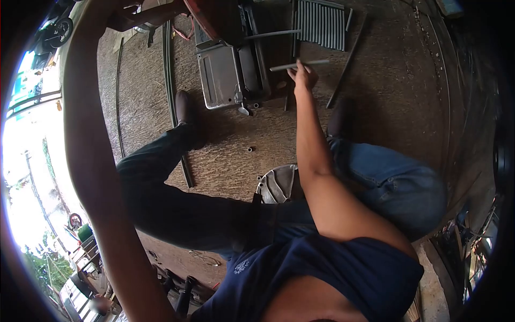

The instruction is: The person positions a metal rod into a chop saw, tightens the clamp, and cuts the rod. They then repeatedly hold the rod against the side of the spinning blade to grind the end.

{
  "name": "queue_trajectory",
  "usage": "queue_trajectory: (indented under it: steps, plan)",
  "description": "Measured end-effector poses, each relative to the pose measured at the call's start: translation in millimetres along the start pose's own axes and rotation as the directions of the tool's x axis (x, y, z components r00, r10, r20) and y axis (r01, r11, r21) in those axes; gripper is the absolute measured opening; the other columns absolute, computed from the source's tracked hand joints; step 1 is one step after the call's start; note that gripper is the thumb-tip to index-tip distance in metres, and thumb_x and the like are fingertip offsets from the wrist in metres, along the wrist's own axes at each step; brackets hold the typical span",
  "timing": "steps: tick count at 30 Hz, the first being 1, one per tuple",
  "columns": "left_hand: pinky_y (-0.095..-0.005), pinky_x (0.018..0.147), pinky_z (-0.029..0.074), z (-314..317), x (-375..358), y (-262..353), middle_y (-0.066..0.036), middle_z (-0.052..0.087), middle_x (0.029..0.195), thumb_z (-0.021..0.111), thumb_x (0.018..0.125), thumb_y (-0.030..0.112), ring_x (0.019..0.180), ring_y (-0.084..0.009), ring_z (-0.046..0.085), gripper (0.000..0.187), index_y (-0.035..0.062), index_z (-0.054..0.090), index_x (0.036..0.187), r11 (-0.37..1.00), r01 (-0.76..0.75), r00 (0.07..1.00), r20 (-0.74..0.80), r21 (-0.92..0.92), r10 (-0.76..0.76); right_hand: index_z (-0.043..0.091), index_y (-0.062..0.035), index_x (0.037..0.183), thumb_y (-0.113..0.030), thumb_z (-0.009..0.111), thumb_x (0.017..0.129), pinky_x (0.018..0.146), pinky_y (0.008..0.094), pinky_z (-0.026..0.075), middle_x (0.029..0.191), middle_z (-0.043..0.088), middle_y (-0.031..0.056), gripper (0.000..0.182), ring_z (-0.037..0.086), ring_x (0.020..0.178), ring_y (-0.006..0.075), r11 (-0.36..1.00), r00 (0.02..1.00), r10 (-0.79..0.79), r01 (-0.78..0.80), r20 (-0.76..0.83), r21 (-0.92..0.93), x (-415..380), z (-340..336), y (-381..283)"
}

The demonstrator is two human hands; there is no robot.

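In my right hand (304,79) a short grey metal rod (316,63) is pinched between the fingers, just right of the chop saw's metal base (221,80). My left hand (124,20) is dark at the top left, at the end of my raised arm. It appears closed around the saw's handle (163,12), though its fingers are hard to make out. The saw's reddish head (210,19) is tilted over the base. Another grey rod (273,33) sticks out from the saw to the right.
Several short rods (321,26) lie side by side at the top. Long metal bars (168,80) run along the floor at left, and a dark bar (348,61) lies at right. Small metal rings (250,149) and a round ribbed metal part (279,183) are near my legs.
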State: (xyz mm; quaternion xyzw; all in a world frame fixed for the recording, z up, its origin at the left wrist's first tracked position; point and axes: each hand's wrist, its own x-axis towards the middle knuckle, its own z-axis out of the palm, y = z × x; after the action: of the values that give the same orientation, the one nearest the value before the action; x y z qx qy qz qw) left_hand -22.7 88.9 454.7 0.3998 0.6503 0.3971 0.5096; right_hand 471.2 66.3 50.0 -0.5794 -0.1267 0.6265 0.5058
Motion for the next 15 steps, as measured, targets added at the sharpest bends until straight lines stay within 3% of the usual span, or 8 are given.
queue_trajectory:
  steps: [2,4,9,15]
  plan:
    - [-0.0433,0.063,0.053,3.8,0.5,-7.9,-0.012,0.065,0.096,0.060,0.090,0.036,0.080,-0.0260,0.063,0.045,0.0038,0.059,0.120,1.000,0.002,1.000,-0.005,0.009,-0.002,0.065,0.0081,0.093,-0.006,0.069,0.088,0.063,0.0351,0.064,0.083,0.064,0.0168,0.015,0.068,0.070,0.0252,0.996,0.995,0.044,-0.051,0.095,0.079,-9.9,31.5,-13.9]
    - [-0.0431,0.063,0.053,7.9,3.2,-14.8,-0.012,0.065,0.096,0.060,0.090,0.036,0.080,-0.0259,0.063,0.044,0.0039,0.059,0.120,1.000,0.003,1.000,-0.004,0.018,-0.003,0.061,0.0088,0.099,-0.004,0.068,0.088,0.065,0.0348,0.065,0.090,0.064,0.0161,0.018,0.066,0.071,0.0241,0.984,0.979,0.112,-0.133,0.171,0.120,1.0,58.2,-14.5]
    - [-0.0428,0.063,0.054,-1.4,0.8,-23.2,-0.012,0.065,0.098,0.060,0.090,0.035,0.081,-0.0258,0.063,0.044,0.0040,0.059,0.121,0.999,0.000,0.999,-0.034,0.054,0.001,0.057,0.0093,0.104,-0.003,0.067,0.088,0.066,0.0353,0.066,0.106,0.060,0.0185,0.022,0.065,0.087,0.0269,0.993,0.992,0.097,-0.102,0.075,0.065,27.0,100.8,-7.2]
    - [-0.0424,0.063,0.054,-10.0,-8.2,-43.3,-0.012,0.064,0.099,0.060,0.090,0.034,0.081,-0.0257,0.064,0.043,0.0041,0.059,0.121,0.996,0.006,0.998,-0.068,0.087,0.000,0.061,0.0059,0.106,-0.004,0.067,0.089,0.069,0.0354,0.066,0.113,0.059,0.0158,0.021,0.064,0.093,0.0274,0.978,0.986,0.153,-0.161,0.068,0.134,20.2,117.2,-4.6]
